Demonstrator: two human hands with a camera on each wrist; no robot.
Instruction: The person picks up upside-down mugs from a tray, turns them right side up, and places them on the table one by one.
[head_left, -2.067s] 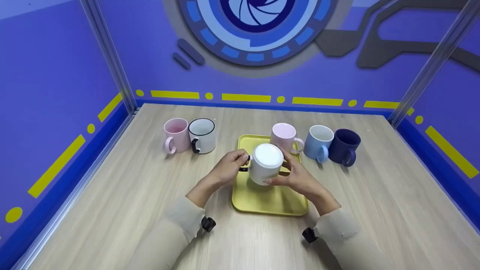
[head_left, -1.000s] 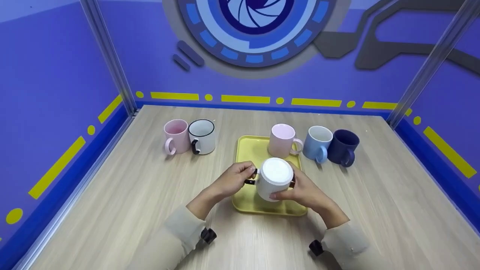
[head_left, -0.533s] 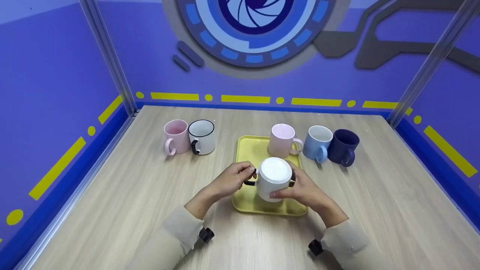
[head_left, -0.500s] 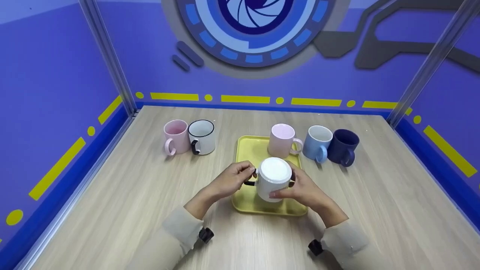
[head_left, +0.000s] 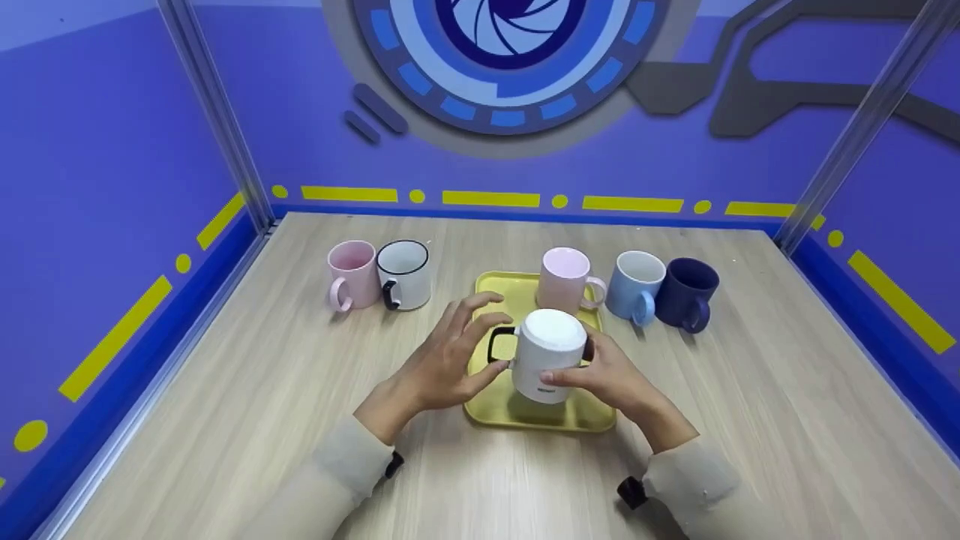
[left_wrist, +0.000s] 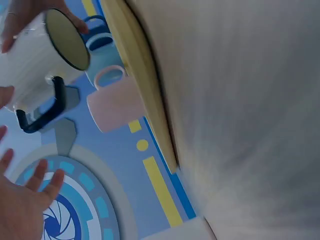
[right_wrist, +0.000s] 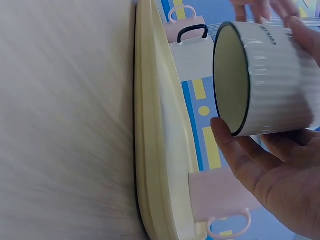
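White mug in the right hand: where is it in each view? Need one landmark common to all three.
Head: white mug, below and slightly right of centre, bottom up.
Left wrist: white mug, upper left.
Right wrist: white mug, upper right, opening facing left.
Shared landmark: yellow tray, beneath it in head; left of centre from the top edge in left wrist; near centre, full height, in right wrist.

The table is pale wood-look, with purply-blue walls behind it and either side. Big round graphic behind the table, metal posts at its back corners.
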